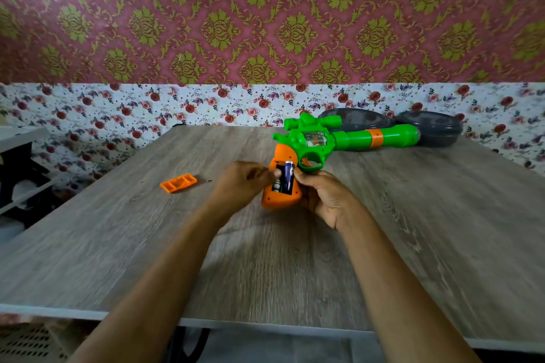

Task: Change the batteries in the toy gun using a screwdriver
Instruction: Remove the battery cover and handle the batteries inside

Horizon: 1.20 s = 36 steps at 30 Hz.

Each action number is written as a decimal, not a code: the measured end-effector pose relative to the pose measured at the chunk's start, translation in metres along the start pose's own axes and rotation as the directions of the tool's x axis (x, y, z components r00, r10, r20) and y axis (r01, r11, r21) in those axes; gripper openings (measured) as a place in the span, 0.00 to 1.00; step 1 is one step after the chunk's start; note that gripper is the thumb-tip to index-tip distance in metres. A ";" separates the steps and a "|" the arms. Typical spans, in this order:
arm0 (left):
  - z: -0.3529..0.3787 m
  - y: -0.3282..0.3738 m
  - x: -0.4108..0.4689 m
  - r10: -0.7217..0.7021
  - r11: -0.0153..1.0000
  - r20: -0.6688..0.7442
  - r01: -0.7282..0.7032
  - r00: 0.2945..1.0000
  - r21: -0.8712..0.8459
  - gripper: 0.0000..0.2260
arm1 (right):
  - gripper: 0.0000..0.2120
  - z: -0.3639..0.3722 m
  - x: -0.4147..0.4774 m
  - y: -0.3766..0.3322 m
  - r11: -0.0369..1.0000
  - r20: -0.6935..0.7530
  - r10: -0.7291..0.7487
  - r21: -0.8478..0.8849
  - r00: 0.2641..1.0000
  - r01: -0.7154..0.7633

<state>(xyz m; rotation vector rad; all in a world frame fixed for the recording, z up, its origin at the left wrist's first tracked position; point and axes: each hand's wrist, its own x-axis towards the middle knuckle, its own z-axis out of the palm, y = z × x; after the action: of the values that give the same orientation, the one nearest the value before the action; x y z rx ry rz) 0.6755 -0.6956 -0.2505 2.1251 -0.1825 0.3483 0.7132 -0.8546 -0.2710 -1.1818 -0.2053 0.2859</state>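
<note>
One wide-angle view looks from the person's head, forward and down across the wooden table [118, 259] toward the papered wall [265, 23] straight ahead. Both forearms enter from the bottom edge. The left hand [239, 183] and right hand [322, 196] meet at the toy gun [348, 138] near the middle of the frame, close to the camera. The table's near edge runs along the bottom, its far edge just above the middle.

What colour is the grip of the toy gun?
Orange. The grip shows best in the head view.
</note>
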 end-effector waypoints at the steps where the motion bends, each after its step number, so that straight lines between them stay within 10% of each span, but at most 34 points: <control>1: 0.001 -0.001 -0.001 0.004 1.000 0.044 -0.004 0.999 0.004 0.19 | 0.06 0.001 -0.001 0.000 1.000 -0.007 -0.004 -0.017 1.000 0.004; 19: 0.009 -0.005 0.002 -0.003 0.998 -0.159 0.013 0.987 0.063 0.15 | 0.10 0.020 -0.012 -0.006 0.982 -0.122 0.125 -0.130 0.985 -0.141; 23: 0.010 -0.006 0.002 -0.008 0.996 -0.178 0.023 0.984 0.084 0.14 | 0.14 0.021 -0.014 -0.005 0.849 -0.323 -0.205 -0.528 0.924 0.004; 28: 0.013 -0.005 0.002 -0.014 0.994 -0.182 0.034 0.983 0.107 0.14 | 0.20 0.025 -0.022 -0.006 0.264 -0.103 -0.667 -0.959 0.738 0.105; 32: 0.012 -0.004 0.003 -0.050 0.996 -0.170 0.063 0.984 0.068 0.15 | 0.11 0.030 -0.025 -0.007 0.236 -0.096 -0.720 -0.965 0.687 0.112; 36: 0.009 -0.006 0.004 -0.111 0.994 -0.152 0.111 0.982 -0.010 0.16 | 0.06 0.026 -0.032 -0.019 0.447 -0.234 -0.756 -0.867 0.611 0.221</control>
<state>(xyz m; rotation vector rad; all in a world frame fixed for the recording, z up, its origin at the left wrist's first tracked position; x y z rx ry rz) 0.6822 -0.7000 -0.2589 2.0865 0.0247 0.4424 0.6767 -0.8486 -0.2442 -1.9449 -0.1163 -0.8821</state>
